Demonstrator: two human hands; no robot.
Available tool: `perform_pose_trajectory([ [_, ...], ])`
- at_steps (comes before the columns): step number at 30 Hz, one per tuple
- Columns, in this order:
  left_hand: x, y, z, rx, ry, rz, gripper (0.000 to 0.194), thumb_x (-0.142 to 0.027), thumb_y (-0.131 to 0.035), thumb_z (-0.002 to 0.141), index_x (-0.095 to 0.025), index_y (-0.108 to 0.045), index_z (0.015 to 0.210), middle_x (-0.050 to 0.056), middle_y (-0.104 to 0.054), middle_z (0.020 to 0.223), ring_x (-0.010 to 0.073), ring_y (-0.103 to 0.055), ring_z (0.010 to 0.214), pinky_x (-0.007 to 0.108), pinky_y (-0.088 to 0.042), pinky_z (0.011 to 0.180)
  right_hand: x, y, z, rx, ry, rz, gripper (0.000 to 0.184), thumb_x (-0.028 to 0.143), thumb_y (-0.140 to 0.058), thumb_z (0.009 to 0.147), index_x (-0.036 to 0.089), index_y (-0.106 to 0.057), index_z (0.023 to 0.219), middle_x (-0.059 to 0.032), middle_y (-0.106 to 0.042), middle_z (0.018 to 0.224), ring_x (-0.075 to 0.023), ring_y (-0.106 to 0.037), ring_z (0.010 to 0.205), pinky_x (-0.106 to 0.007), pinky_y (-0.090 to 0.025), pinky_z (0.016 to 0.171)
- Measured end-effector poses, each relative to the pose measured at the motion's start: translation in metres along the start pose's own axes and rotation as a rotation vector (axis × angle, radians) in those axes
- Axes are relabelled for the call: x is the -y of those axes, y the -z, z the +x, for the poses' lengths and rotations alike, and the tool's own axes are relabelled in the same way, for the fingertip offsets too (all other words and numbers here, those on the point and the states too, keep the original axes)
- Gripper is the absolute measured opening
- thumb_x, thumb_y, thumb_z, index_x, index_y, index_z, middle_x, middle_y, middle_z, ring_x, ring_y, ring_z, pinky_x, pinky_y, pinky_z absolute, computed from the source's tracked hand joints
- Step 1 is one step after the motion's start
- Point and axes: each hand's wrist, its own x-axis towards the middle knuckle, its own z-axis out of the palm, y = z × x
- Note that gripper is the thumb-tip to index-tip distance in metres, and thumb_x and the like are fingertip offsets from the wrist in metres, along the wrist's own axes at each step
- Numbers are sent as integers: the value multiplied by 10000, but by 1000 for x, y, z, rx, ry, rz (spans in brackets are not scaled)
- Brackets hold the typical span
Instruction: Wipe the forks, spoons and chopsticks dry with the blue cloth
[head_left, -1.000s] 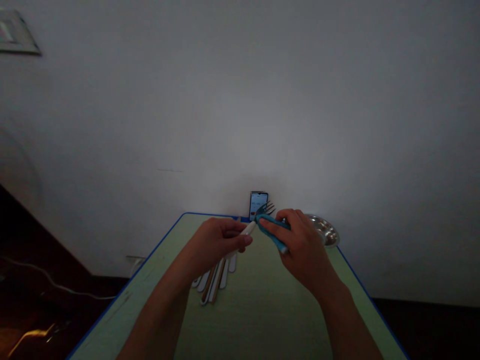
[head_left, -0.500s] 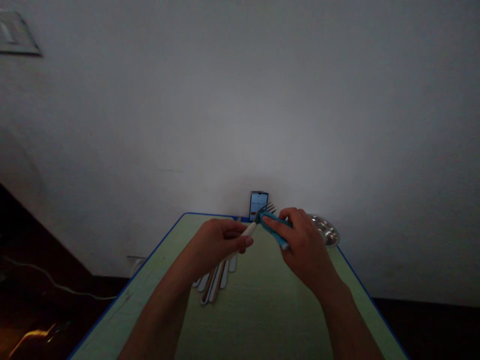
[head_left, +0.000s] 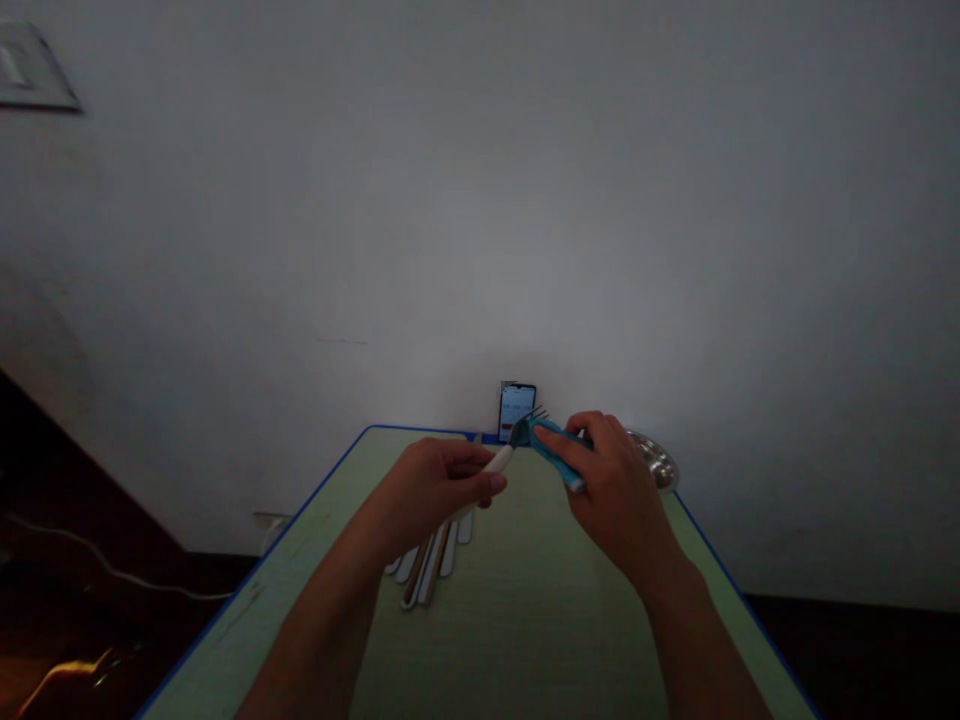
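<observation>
A fork point(head_left: 498, 461) with a pale handle and metal head is held up over the table, its tines pointing away to the upper right. My left hand point(head_left: 446, 478) is closed around the handle. My right hand point(head_left: 606, 470) grips a folded blue cloth point(head_left: 556, 458), its index finger stretched along the top. The cloth touches the fork's head and hides part of it. Under my left hand and wrist lie several utensils point(head_left: 425, 575) with white and brown handles, partly covered by the arm.
The pale green table point(head_left: 517, 630) has a blue edge. A phone point(head_left: 517, 412) with a lit screen leans on the wall at the back. A shiny metal bowl point(head_left: 658, 463) stands at the back right, partly behind my right hand. A white cable point(head_left: 112, 570) runs at lower left.
My right hand and the blue cloth have shifted slightly right and up along the fork's head. My left hand and the fork have stayed nearly still.
</observation>
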Motion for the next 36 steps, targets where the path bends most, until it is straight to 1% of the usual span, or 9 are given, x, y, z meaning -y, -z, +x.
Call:
perform_pose_trajectory([
  [3, 0, 1, 0, 1, -2, 10, 305, -373, -594, 742, -165, -691, 943, 50, -707, 791, 174, -627, 722, 262, -451, 667, 0, 0, 0, -2, -4, -6, 620, -24, -468, 640, 225, -557, 1201, -93, -495, 992, -233, -453, 924, -399, -428, 767],
  [7, 0, 1, -1, 12, 9, -30, 315, -366, -593, 750, -161, -689, 969, 62, -714, 836, 185, -637, 760, 274, -459, 698, 0, 0, 0, -12, -12, -9, 615, -22, -462, 649, 232, -556, 1201, -90, -496, 985, -231, -452, 920, -396, -427, 767],
  [12, -2, 2, -2, 6, 31, -52, 314, -348, -614, 731, -172, -693, 979, 52, -716, 819, 172, -632, 732, 267, -462, 684, -2, -1, -2, -42, -7, -18, 624, -24, -466, 636, 234, -555, 1198, -90, -497, 987, -226, -444, 893, -391, -424, 755],
  [17, -3, 3, -4, -12, 47, -72, 280, -360, -636, 710, -161, -705, 894, 49, -711, 759, 169, -628, 693, 272, -467, 676, -3, -1, -2, -57, -20, -39, 600, -14, -465, 653, 235, -563, 1190, -92, -500, 982, -221, -440, 867, -383, -422, 729],
  [23, -3, 4, -4, -22, 67, -93, 250, -359, -650, 702, -168, -718, 848, 34, -708, 727, 158, -623, 664, 250, -458, 637, -4, 0, -2, -75, -43, -56, 600, -16, -465, 650, 225, -571, 1189, -95, -496, 990, -223, -441, 880, -389, -426, 751],
  [31, -2, 5, -4, -24, 75, -120, 289, -363, -652, 701, -165, -719, 901, 43, -716, 743, 165, -628, 671, 258, -457, 641, -5, 1, -3, -106, -43, -50, 556, -10, -473, 675, 211, -586, 1173, -94, -495, 974, -214, -440, 850, -380, -432, 735],
  [36, -3, 4, -4, -28, 67, -133, 294, -354, -653, 706, -158, -712, 917, 49, -718, 775, 162, -627, 684, 263, -463, 664, -4, 1, -3, -130, -29, -13, 516, 14, -493, 715, 234, -584, 1172, -86, -486, 979, -211, -446, 864, -375, -428, 740],
])
